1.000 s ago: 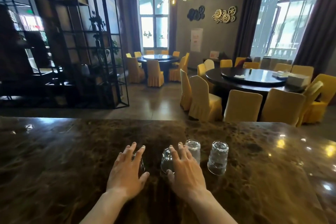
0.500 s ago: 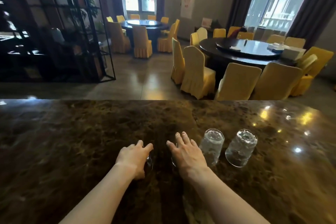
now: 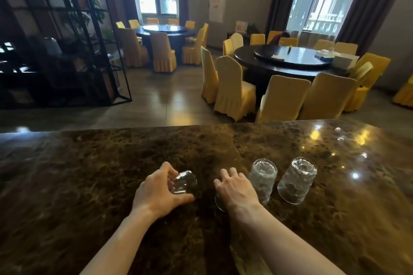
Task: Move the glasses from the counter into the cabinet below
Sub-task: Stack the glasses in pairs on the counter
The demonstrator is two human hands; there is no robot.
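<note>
Left hand (image 3: 159,192) wrapped around a clear glass (image 3: 184,182), fingers (image 3: 167,168) curled over its far side and thumb (image 3: 182,199) pressed on the near side, so clamped on it; that glass looks tipped, base pointing away to the right of the palm, cannot tell if it is clear of the counter (image 3: 67,174) or touching it

Right hand (image 3: 237,190) sits palm-down over a second glass (image 3: 220,204), fingers bent over the top; only a bit of rim shows under the wrist side, on the hand's left edge. Hand covers most of it, looks closed around it but cannot tell how firm the grasp is

Just beside the right hand's outer edge stands a third glass (image 3: 263,177), upside down on the counter, close to or touching the knuckles, cannot tell which. One step further right of that, a fourth glass (image 3: 297,179), also upside down, near the third but apart from it, well clear of either hand

The two hands are near each other, small gap of dark marble between them. Both forearms bare, coming in from the bottom edge

Past the counter beyond the fingertips: round tables (image 3: 290,60) with yellow-covered chairs (image 3: 232,89), black metal shelving (image 3: 67,35) off to the left side
</note>
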